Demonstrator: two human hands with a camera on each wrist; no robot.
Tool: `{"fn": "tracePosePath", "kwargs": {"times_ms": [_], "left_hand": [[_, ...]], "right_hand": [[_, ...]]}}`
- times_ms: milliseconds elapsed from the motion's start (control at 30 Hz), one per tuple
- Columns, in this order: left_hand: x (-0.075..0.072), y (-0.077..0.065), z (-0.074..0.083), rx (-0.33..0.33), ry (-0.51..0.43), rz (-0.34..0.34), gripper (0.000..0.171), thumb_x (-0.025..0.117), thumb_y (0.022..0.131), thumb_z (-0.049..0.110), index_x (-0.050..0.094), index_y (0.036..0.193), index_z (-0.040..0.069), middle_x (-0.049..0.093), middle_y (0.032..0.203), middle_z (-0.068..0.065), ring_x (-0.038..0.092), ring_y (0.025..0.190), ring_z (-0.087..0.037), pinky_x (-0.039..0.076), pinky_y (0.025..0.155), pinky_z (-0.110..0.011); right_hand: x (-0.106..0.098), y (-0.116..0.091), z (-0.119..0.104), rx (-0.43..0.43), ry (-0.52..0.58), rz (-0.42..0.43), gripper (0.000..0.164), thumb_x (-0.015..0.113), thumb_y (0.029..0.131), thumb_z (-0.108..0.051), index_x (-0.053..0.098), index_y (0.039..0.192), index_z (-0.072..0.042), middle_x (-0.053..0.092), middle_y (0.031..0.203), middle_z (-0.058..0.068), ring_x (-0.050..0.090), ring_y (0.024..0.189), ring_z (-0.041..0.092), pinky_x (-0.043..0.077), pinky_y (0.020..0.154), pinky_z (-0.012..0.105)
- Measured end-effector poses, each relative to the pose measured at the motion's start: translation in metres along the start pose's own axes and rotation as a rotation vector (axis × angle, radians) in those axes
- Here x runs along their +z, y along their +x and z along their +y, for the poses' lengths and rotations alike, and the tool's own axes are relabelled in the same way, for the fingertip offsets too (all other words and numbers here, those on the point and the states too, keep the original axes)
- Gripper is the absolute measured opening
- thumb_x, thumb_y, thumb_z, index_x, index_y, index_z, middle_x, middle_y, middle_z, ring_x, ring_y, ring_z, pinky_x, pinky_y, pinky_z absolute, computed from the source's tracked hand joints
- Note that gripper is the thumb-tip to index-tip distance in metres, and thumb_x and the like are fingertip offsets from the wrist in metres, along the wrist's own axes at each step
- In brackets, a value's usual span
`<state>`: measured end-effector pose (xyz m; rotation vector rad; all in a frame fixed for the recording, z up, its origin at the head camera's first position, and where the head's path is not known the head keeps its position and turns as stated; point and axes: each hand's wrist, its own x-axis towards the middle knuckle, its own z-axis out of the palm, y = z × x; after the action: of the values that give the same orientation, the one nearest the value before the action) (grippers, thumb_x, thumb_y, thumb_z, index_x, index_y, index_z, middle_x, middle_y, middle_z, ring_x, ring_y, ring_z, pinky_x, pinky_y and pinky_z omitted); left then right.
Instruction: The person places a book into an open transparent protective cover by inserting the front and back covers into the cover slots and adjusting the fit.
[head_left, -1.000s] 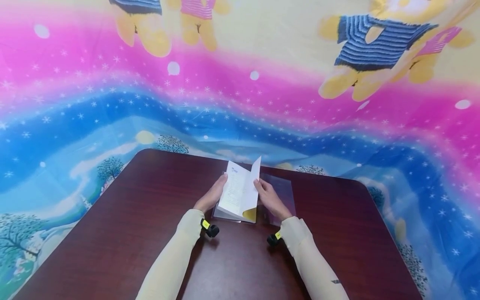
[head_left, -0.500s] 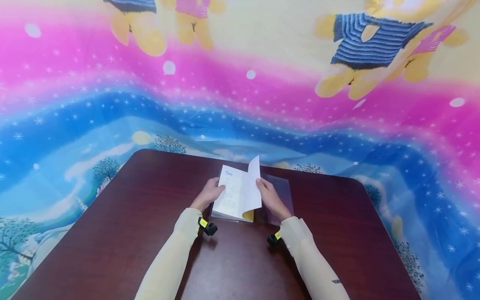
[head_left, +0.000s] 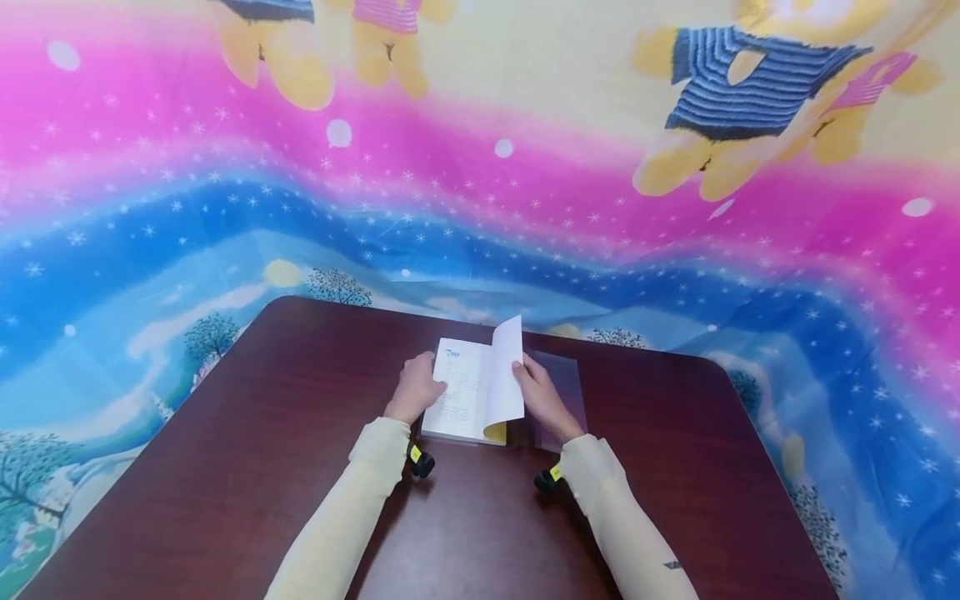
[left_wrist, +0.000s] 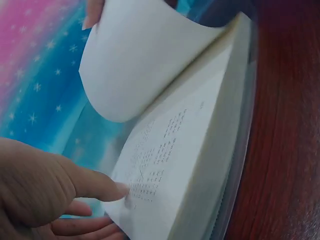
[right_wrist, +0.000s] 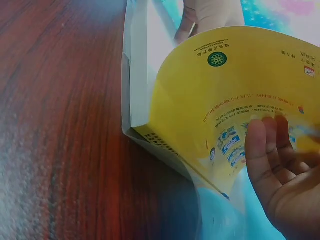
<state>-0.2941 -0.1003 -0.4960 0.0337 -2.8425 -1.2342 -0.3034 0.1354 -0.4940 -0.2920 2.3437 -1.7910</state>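
A thick book [head_left: 461, 392] lies on the table with its printed page facing up. Its raised cover [right_wrist: 225, 75] is yellow outside, with printed text and a green round emblem, and white inside. My left hand [head_left: 415, 388] holds the book's left edge, thumb [left_wrist: 107, 187] on the page and the other fingers at or under the edge. My right hand [head_left: 546, 396] pinches the lifted cover, its fingers [right_wrist: 257, 145] spread against the yellow side and its thumb on the white side. A clear plastic sheet [head_left: 568, 387] extends under the book and out to the right.
The dark red-brown wooden table [head_left: 300, 467] has rounded far corners. Behind it hangs a printed cloth [head_left: 450, 192] with bears and snowflakes. Black wrist devices [head_left: 422, 461] with yellow tags are strapped to both wrists.
The book's pages have come down flatter, and my left hand has shifted lower along the left edge, its thumb moving onto the page. My right hand keeps the cover raised, almost unmoved.
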Motion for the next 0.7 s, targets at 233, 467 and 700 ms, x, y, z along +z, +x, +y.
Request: {"fn": "tracePosePath", "kwargs": {"times_ms": [233, 467, 700], "left_hand": [[0.002, 0.006, 0.000, 0.097, 0.072, -0.005, 0.046, 0.051, 0.106, 0.016, 0.048, 0.143, -0.011, 0.056, 0.138, -0.031, 0.055, 0.129, -0.042, 0.047, 0.107, -0.053], [0.008, 0.009, 0.005, 0.122, -0.049, 0.029, 0.051, 0.037, 0.110, 0.028, 0.046, 0.148, -0.006, 0.048, 0.150, -0.026, 0.041, 0.144, -0.040, 0.033, 0.119, -0.054], [0.023, 0.010, 0.018, 0.131, -0.360, -0.101, 0.054, 0.028, 0.112, 0.036, 0.040, 0.156, 0.007, 0.037, 0.162, -0.014, 0.029, 0.152, -0.034, 0.023, 0.124, -0.054]], "right_hand": [[-0.003, 0.001, 0.000, -0.008, 0.008, -0.002, 0.057, 0.038, 0.112, -0.030, 0.020, 0.164, -0.018, 0.047, 0.151, 0.015, 0.053, 0.131, 0.033, 0.044, 0.108, 0.051], [-0.007, 0.000, -0.003, -0.042, 0.009, -0.063, 0.056, 0.038, 0.111, -0.034, 0.026, 0.162, -0.014, 0.050, 0.148, 0.017, 0.053, 0.131, 0.033, 0.042, 0.111, 0.053], [-0.005, 0.001, -0.007, -0.040, 0.029, -0.046, 0.057, 0.040, 0.111, -0.037, 0.031, 0.160, -0.010, 0.054, 0.144, 0.019, 0.056, 0.127, 0.032, 0.046, 0.107, 0.049]]}}
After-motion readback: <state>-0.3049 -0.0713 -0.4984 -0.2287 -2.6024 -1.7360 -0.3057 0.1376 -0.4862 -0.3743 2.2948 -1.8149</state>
